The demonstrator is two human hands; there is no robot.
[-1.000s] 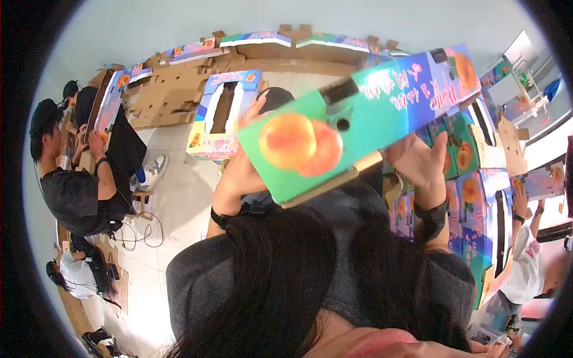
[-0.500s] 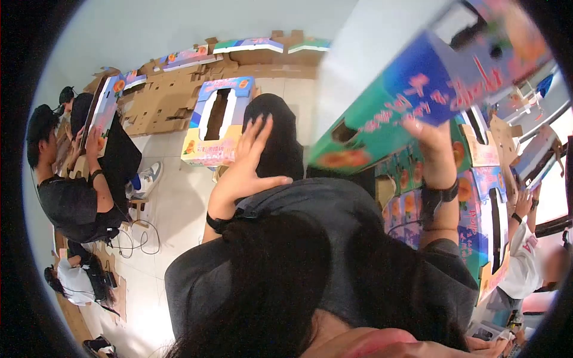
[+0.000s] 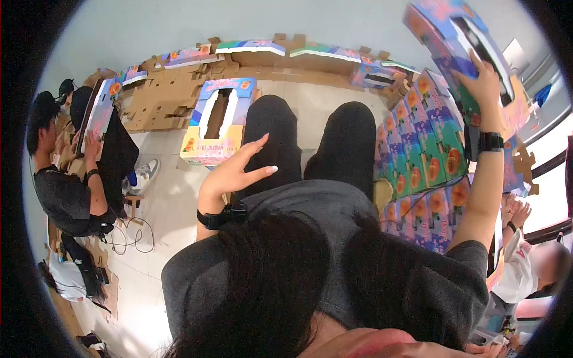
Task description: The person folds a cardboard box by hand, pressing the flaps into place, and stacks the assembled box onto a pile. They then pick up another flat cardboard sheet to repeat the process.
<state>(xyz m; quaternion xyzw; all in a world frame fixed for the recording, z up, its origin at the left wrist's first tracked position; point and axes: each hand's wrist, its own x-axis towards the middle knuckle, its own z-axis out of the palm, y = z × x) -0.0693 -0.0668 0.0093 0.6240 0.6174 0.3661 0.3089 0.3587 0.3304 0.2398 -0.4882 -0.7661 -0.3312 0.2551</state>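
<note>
My right hand (image 3: 482, 80) is raised at the upper right, its fingers gripping a colorful printed cardboard box (image 3: 439, 37) near the long cut-out in its side. The box is tilted and partly blurred, above the right end of a stack of similar boxes (image 3: 418, 146) printed with orange fruit. My left hand (image 3: 233, 173) is held over my left thigh, fingers stretched apart and nothing in it. Beyond it, another printed box (image 3: 200, 122) with a long cut-out on top stands on the floor, apart from the fingers.
Flattened brown cardboard (image 3: 158, 98) lies beyond the standing box, with more printed cartons (image 3: 250, 46) along the wall. At left, a person in dark clothes (image 3: 68, 194) handles a box; cables (image 3: 140, 238) lie nearby. Another person in white (image 3: 516, 268) is at right.
My right hand has carried the box up and away to the right, uncovering the stack and my right thigh. My left hand has dropped slightly and turned.
</note>
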